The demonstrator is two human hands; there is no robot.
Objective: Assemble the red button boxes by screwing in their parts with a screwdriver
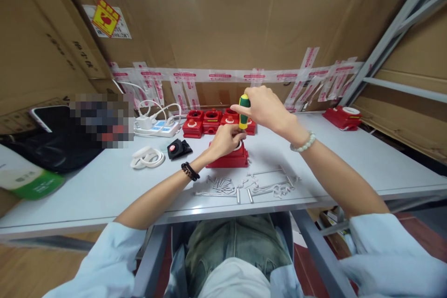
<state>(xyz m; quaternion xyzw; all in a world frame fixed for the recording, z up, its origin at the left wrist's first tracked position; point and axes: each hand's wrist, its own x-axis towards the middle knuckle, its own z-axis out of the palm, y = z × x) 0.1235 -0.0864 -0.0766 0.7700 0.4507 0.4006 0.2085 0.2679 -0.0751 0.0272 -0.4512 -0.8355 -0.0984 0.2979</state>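
Observation:
My right hand (263, 108) is wrapped round the green and yellow handle of a screwdriver (243, 111), which stands upright with its tip down. Just below it, my left hand (224, 141) is closed in a pinch at the screwdriver's lower end; what lies between the fingertips is hidden. Both hands are over a red box-shaped housing (228, 162), whose top is partly covered by my left hand. Nearer to me lie a pile of loose screws (223, 186) and several thin metal rods with T-shaped ends (238, 195).
Behind the hands stand several red housings (193, 123). Another red housing (344, 118) sits at the far right. On the left are a black part (179, 148), a coiled white cable (148, 157), a power strip (162, 128) and a green-and-white packet (35, 184). Cardboard walls the back.

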